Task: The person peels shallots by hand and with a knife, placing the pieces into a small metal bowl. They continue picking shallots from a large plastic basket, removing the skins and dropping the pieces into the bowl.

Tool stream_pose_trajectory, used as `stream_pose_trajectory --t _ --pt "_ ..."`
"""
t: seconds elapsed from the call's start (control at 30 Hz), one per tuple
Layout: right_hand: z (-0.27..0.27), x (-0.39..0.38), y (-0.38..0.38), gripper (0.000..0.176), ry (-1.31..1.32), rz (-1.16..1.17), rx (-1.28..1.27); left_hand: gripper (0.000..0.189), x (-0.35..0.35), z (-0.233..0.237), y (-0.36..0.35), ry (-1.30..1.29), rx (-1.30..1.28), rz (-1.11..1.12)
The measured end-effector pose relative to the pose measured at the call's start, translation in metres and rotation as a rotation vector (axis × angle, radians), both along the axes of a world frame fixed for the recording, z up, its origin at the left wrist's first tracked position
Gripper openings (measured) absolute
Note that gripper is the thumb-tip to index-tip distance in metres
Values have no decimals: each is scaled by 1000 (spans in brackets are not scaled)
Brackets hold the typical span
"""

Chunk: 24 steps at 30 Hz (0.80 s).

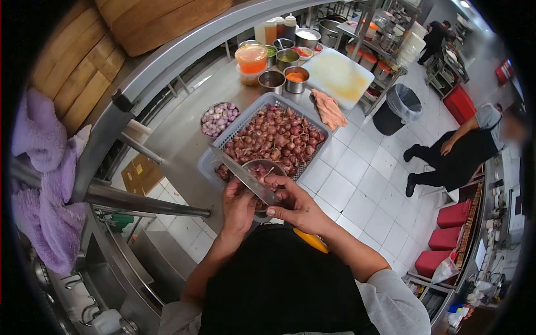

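Note:
A knife (243, 175) with a broad blade points up and left, and my right hand (301, 207) is closed around its handle end. On the other side of the blade, my left hand (238, 207) has its fingers curled in. The blade covers part of them, and I cannot make out what they hold. Just beyond my hands, a round metal bowl (273, 164) with reddish pieces sits at the near side of a grey plastic basket (223, 139). Unpeeled red shallots (273, 131) fill the basket. Left of it stands a bowl of peeled shallots (219, 118).
Metal pots (272, 81), an orange-filled tub (251, 58) and squeeze bottles (280, 27) stand beyond the basket. A white cutting board (338, 75) and an orange cloth (328, 109) lie at right. A bin (393, 109) and a person (466, 145) are across the floor.

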State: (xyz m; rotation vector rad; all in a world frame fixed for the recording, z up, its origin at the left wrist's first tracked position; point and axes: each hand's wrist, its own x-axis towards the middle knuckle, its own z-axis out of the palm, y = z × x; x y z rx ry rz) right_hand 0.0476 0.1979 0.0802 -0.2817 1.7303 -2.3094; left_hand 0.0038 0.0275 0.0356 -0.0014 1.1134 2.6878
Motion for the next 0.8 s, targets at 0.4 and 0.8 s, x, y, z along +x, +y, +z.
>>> stream_pose_trajectory --t 0.4,0.8 --pt "7 6 -10 64 -54 -13 -112 21 8 16 -8 56 -99 28" --pt "4 13 -15 62 -92 -28 -114 22 15 21 -12 94 -159 25"
